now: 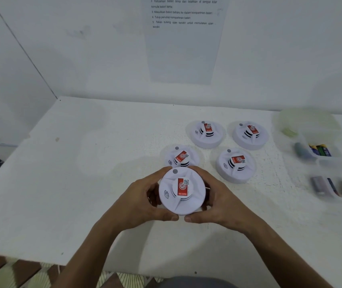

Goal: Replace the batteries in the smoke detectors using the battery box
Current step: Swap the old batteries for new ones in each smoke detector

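Detector [181, 191], face up, sits between my hands: left hand [143, 201] and right hand [218, 202] curl round its rim. Four detectors [235, 164] lie beyond my fingers, battery box [324, 163] off right.

Left hand [145, 201], right hand [213, 201] both curled, gripping, thumbs nearly meeting.

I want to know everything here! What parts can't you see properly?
- Held smoke detector, head view: its underside and battery compartment face away; the left hand and right hand cover its sides.
- Battery box: blurred, cut by the right edge; battery count unclear.
- Instruction sheet: top cut off, print small.
- Smoke detector behind: front hidden by the held one.
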{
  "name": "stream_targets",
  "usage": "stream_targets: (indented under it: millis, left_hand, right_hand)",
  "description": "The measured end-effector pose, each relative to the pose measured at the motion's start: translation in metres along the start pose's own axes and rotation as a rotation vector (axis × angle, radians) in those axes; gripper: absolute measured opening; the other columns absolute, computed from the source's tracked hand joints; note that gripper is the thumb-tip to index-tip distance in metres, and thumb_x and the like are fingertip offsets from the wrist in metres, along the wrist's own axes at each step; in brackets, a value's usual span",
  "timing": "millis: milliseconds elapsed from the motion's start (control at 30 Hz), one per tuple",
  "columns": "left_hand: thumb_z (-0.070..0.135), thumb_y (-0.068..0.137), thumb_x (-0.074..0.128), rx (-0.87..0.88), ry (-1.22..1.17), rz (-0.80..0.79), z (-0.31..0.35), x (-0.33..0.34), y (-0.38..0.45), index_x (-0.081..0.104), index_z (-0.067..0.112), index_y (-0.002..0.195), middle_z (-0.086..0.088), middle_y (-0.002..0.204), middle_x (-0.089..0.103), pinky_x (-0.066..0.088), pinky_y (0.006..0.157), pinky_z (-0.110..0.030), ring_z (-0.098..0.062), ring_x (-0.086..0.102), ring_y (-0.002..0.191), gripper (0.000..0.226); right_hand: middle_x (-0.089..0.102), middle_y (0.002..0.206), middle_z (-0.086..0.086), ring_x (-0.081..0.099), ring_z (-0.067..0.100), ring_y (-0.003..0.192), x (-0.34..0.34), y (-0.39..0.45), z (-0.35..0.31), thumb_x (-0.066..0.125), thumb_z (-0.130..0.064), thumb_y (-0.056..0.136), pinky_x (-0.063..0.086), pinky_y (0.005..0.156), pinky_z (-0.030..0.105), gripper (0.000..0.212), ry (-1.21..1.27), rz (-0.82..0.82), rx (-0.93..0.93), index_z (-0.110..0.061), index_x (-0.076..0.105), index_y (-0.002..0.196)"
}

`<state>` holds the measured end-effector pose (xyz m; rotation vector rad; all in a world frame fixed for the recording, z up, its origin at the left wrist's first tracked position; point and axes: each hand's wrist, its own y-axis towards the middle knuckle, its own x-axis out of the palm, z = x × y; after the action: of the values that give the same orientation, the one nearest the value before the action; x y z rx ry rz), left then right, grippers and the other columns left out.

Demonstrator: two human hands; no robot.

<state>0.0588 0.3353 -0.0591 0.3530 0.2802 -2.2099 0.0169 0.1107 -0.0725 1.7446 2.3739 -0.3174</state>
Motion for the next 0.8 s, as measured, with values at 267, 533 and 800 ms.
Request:
stream_targets:
  millis: [267, 533, 800]
  left_hand:
    - [0.02, 0.064, 0.09, 0.044, 0.078, 0.041, 0.014, -0.023, 0.018, 0.047, 0.047, 0.134, 0.011, 0.115, 0.068, 0.058, 0.077, -0.041, -0.032, 0.061, 0.091, 0.087]
    - [0.022, 0.059, 0.092, 0.106, 0.195, 0.145, 0.026, -0.076, 0.071, 0.056, 0.033, 0.129, 0.015, 0.108, 0.068, 0.052, 0.067, -0.02, -0.007, 0.059, 0.078, 0.08]
    - [0.018, 0.055, 0.094, -0.037, 0.205, 0.15, -0.011, -0.111, 0.131, 0.063, 0.035, 0.118, 0.02, 0.099, 0.069, 0.052, 0.074, -0.025, -0.008, 0.053, 0.077, 0.072]
  right_hand:
    - [0.054, 0.141, -0.013, 0.054, 0.014, 0.129, -0.013, 0.025, -0.014, 0.088, 0.002, 0.067, 0.055, 0.098, 0.039, 0.099, 0.024, -0.001, -0.055, -0.026, 0.038, 0.147]
    - [0.056, 0.124, -0.015, 0.051, 0.012, 0.119, -0.042, 0.106, -0.042, 0.095, -0.017, 0.059, 0.052, 0.092, 0.026, 0.093, -0.246, 0.068, -0.111, -0.03, 0.046, 0.138]
    - [0.042, 0.122, -0.001, 0.043, 0.012, 0.111, -0.052, 0.185, -0.022, 0.093, -0.012, 0.062, 0.039, 0.078, 0.006, 0.082, -0.366, 0.01, 0.047, -0.032, 0.049, 0.128]
